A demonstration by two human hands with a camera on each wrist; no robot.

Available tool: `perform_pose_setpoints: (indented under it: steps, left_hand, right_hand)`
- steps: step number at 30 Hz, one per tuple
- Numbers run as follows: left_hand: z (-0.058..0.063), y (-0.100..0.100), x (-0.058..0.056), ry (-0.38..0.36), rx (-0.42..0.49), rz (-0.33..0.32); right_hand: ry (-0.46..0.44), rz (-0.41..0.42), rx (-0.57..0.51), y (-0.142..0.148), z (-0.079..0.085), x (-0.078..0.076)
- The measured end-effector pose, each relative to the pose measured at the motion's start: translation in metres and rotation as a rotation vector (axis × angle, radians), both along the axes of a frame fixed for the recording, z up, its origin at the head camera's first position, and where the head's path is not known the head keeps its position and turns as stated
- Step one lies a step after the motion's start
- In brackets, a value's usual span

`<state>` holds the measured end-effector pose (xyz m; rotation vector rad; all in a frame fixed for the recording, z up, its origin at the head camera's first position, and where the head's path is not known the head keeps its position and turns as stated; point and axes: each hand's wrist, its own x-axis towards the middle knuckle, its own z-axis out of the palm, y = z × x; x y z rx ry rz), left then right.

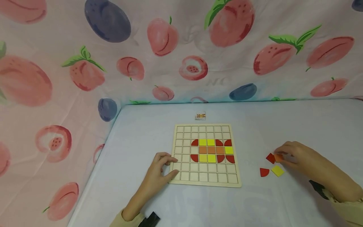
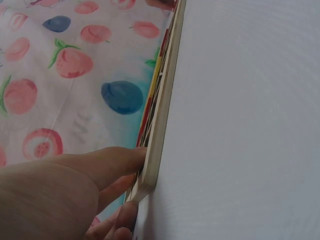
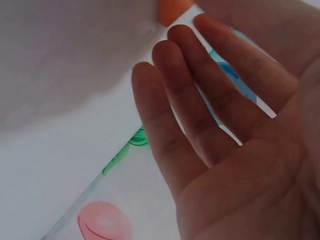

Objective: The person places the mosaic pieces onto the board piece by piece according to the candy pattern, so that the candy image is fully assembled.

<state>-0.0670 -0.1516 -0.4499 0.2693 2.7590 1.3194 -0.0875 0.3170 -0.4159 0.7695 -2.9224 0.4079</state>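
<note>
In the head view my left hand (image 1: 158, 170) holds the left edge of a wooden grid board (image 1: 187, 176). The left wrist view shows the thumb (image 2: 125, 159) on the board's edge near a corner. Red quarter-round, yellow and orange square tiles fill part of the grid. Off to the right, my right hand (image 1: 295, 154) pinches an orange tile (image 1: 278, 157) between thumb and index finger, just above the table; its other fingers are extended in the right wrist view. Close by lie a red tile (image 1: 270, 158), a red quarter-round tile (image 1: 264, 172) and a yellow square tile (image 1: 277, 171).
A small pattern card (image 1: 200, 115) lies behind the board. The white table (image 1: 136, 132) meets a fruit-print cloth (image 1: 170, 72) at the back and left. Dark straps sit at both wrists.
</note>
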Motion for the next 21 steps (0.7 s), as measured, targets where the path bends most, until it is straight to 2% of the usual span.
perform_pose_setpoints:
  steps: [4,8,16,21]
  left_hand:
    - [-0.0001,0.0000,0.0001,-0.002,0.000,-0.001]
    - [0.0001,0.0002,0.0000,-0.002,0.000,0.001]
    - [0.0002,0.0004,0.0001,0.000,-0.001,0.000]
    - [-0.0001,0.0004,0.0002,-0.002,-0.004,0.001]
  right_hand:
    - [-0.018,-0.001,-0.007,0.0023,-0.0029,-0.0016]
    - [0.012,-0.009,-0.018,0.0024,-0.0032,-0.0016]
    - [-0.116,-0.058,-0.062,-0.0002,0.0014,0.0001]
    - [-0.101,-0.058,-0.084,-0.0017,0.0012,0.0013]
